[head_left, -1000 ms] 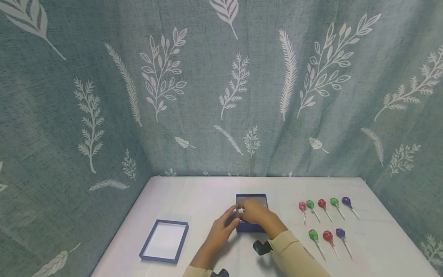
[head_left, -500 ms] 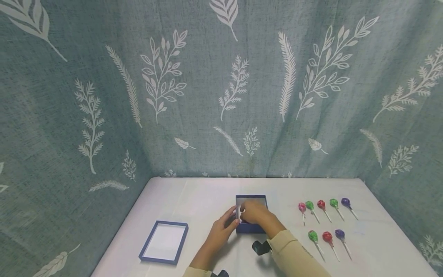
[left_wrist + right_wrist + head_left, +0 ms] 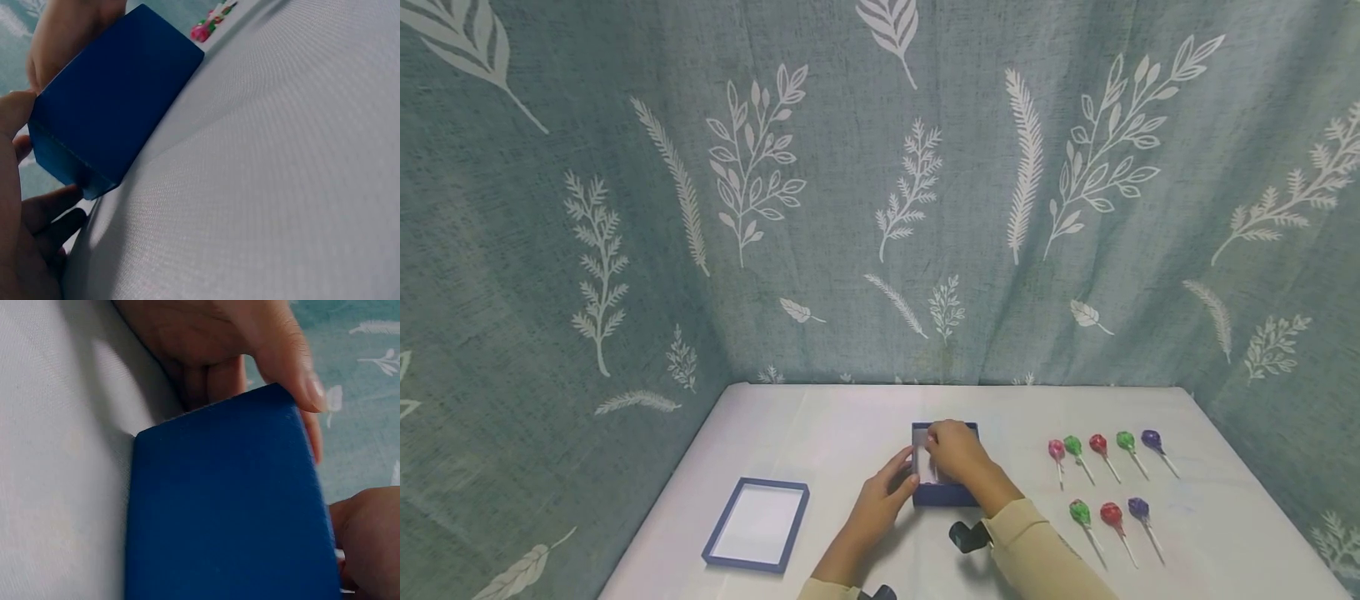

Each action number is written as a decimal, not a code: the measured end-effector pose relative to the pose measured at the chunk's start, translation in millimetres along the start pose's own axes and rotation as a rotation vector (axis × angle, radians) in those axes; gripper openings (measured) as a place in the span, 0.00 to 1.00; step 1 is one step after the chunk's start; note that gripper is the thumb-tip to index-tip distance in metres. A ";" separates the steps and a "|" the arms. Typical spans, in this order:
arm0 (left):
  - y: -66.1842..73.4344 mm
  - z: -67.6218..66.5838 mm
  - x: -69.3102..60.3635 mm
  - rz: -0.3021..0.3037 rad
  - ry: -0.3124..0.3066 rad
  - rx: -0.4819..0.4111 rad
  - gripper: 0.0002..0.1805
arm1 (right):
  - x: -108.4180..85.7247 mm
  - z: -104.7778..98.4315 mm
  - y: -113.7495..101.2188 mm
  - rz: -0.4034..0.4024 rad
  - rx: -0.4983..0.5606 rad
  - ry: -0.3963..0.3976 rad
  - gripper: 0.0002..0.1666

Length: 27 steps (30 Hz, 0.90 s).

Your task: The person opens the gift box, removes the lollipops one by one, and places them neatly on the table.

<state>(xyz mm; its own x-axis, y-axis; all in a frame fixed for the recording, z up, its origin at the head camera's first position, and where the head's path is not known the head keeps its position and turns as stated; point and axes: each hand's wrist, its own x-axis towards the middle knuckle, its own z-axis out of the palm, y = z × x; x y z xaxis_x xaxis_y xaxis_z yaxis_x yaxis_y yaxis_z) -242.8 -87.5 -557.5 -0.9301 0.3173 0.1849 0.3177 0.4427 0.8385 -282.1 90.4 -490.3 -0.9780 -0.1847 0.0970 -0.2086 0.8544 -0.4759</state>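
An open blue box [image 3: 945, 495] stands mid-table in the head view. My left hand [image 3: 878, 500] grips its left side, thumb at the near corner and fingers along the side wall. In the left wrist view the left hand's fingers [image 3: 56, 209] reach around the box's end. Over the box's inside is my right hand [image 3: 958, 452], fingers curled. From beneath them shows a thin white lollipop stick [image 3: 936, 472]; the fingers pinch the lollipop, its head hidden by the hand. The right wrist view shows the box wall [image 3: 225, 506] hiding most of the right hand [image 3: 375, 540].
A shallow blue-rimmed lid [image 3: 756, 565] with a white inside lies at the left. To the right are two rows of wrapped lollipops: a back row with a red one [image 3: 1098, 442] and a front row with a purple one [image 3: 1138, 507]. A leaf-patterned curtain [image 3: 850, 208] surrounds the table.
My right hand has shifted slightly toward the far side of the box and lifted a little, uncovering more of the box's inside and a white stick. The left hand stays in place.
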 end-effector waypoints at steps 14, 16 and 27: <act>3.0 -1.5 1.7 0.005 0.016 0.011 0.29 | -14.1 -31.7 10.2 -0.087 0.081 0.117 0.13; 1.4 -1.4 1.2 0.010 0.019 0.014 0.29 | -17.8 -35.8 14.5 -0.081 0.094 0.115 0.14; 0.9 2.0 1.1 -0.020 0.015 0.005 0.29 | -44.5 -64.7 44.1 0.007 0.159 0.114 0.19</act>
<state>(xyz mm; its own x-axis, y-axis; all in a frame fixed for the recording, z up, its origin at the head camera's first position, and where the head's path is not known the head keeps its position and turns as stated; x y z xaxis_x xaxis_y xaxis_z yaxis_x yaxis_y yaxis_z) -243.2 -85.1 -557.6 -0.9390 0.2959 0.1753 0.2994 0.4529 0.8398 -248.1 167.7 -459.1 -0.9756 -0.1146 0.1875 -0.2069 0.7662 -0.6083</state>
